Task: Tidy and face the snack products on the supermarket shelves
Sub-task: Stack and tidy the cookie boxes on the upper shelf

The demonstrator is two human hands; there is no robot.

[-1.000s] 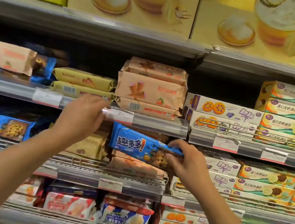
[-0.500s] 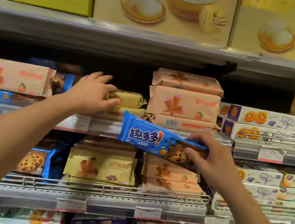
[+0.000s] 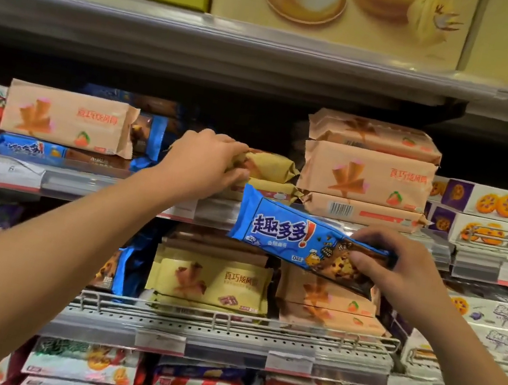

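Note:
My right hand [image 3: 398, 268] grips the right end of a blue cookie pack [image 3: 286, 232], holding it tilted in front of the shelf edge. My left hand [image 3: 207, 160] reaches onto the upper snack shelf and closes its fingers on the left end of a yellow wafer pack [image 3: 270, 166], which lies on a second yellow pack. A stack of pink wafer packs [image 3: 367, 175] stands just right of them. Another pink pack [image 3: 68, 120] lies to the left over blue cookie packs [image 3: 29, 149].
White biscuit boxes [image 3: 501, 205] fill the right of the shelf. The shelf below holds yellow wafer packs [image 3: 212, 283], pink packs and blue packs behind a wire rail [image 3: 223, 317]. Large yellow boxes [image 3: 340, 4] stand on the top shelf. Price tags line each shelf edge [image 3: 78, 181].
My left hand has gone from hovering over the yellow packs to gripping the top one. The right hand keeps the blue cookie pack at about the same place. The view has closed in.

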